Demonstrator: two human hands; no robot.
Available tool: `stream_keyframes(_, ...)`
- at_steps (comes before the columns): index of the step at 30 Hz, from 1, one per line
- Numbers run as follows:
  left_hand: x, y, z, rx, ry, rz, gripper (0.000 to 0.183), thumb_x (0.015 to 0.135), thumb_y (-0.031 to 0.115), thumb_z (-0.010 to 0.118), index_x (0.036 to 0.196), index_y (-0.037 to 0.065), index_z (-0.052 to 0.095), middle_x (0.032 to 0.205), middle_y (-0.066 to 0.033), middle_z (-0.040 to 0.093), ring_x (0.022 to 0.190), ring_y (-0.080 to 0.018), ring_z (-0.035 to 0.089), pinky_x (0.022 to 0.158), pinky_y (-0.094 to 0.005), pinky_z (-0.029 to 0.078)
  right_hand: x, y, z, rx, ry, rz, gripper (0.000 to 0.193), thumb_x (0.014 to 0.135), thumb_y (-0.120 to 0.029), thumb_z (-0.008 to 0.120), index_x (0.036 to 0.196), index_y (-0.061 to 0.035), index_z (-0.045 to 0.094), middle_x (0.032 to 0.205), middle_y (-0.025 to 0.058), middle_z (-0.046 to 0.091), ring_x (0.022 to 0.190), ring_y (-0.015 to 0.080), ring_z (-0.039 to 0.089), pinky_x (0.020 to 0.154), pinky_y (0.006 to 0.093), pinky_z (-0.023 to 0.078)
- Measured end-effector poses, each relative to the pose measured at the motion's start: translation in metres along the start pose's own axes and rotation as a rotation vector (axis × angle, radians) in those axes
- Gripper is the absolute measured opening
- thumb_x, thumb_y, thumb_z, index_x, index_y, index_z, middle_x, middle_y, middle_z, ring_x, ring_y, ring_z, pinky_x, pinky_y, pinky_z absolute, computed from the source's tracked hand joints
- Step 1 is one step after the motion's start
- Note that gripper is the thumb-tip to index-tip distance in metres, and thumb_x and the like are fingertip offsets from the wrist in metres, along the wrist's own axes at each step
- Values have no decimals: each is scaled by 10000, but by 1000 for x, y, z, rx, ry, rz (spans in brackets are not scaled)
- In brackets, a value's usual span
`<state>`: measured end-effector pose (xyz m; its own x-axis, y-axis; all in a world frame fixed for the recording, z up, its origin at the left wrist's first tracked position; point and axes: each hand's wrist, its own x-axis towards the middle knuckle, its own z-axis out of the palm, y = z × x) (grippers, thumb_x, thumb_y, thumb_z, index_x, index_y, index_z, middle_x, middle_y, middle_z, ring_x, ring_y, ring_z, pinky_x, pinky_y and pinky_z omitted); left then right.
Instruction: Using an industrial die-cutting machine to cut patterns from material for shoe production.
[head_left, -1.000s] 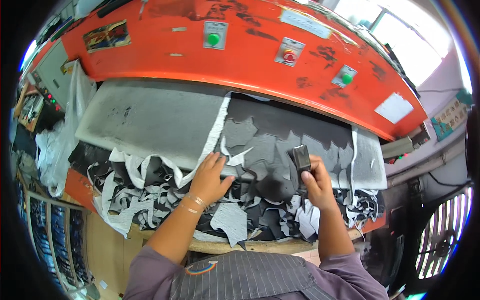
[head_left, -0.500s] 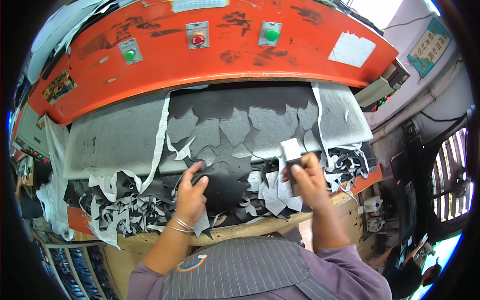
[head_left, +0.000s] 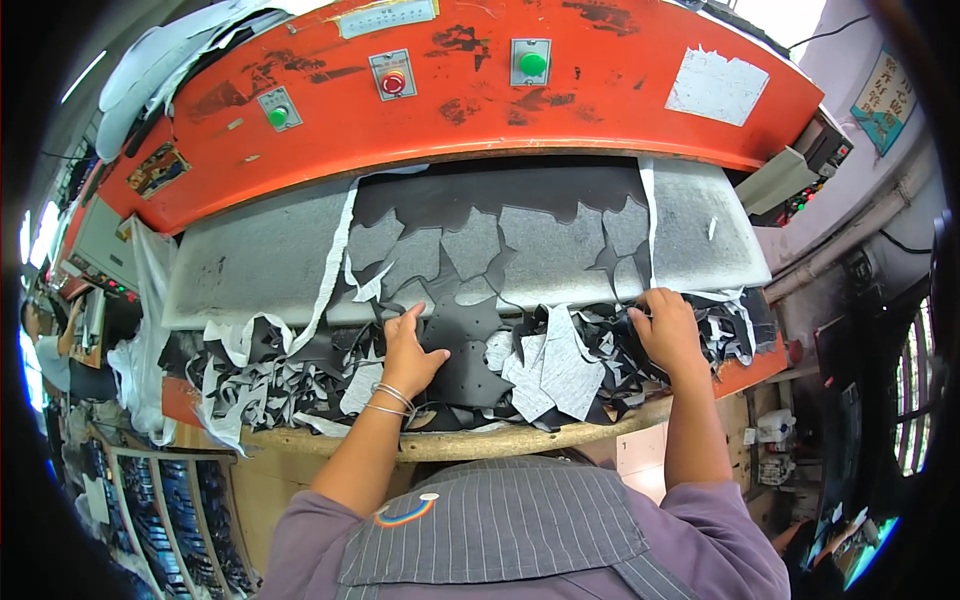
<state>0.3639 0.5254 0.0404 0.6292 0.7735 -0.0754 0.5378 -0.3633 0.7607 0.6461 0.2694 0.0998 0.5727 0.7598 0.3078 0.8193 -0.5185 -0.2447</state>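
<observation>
My left hand has its fingers spread at the left edge of a black sheet piece with small holes, which lies over the front of the grey board. To the right, my right hand rests at black scraps, thumb and forefinger apart and no held thing visible. Between the hands, light grey cut pieces lie on the scrap heap. Behind them, a black sheet with cut-out gaps stretches over the grey board, and its far part passes under the orange machine front.
The orange machine front spans the back, with a red button and green buttons. Pale strips trail across the board. Tangled scraps fill the tray behind a wooden rail. A shelf rack stands lower left.
My right hand has moved right and no longer holds the small block with a pale top. My left hand has let the black piece down onto the board's front edge and the scraps.
</observation>
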Motion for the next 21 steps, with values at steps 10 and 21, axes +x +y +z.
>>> stream_keyframes(10,-49,20,18,-120,33,-46,910,662,143,841,1422,47,350,1031,-151,641,891,-242,625,835,-318,492,-8,-61,14,223,-758,-562,733,760,-526,708,1285,-47,526,1315,213,508,1225,389,465,991,465,419)
stream_keyframes(21,-121,49,-69,-703,142,-286,712,779,-60,703,1399,0,360,818,-49,632,742,-91,581,715,-232,487,-54,-60,20,256,-566,-422,355,868,-270,553,1157,-74,613,1130,222,637,1066,389,608,876,458,498)
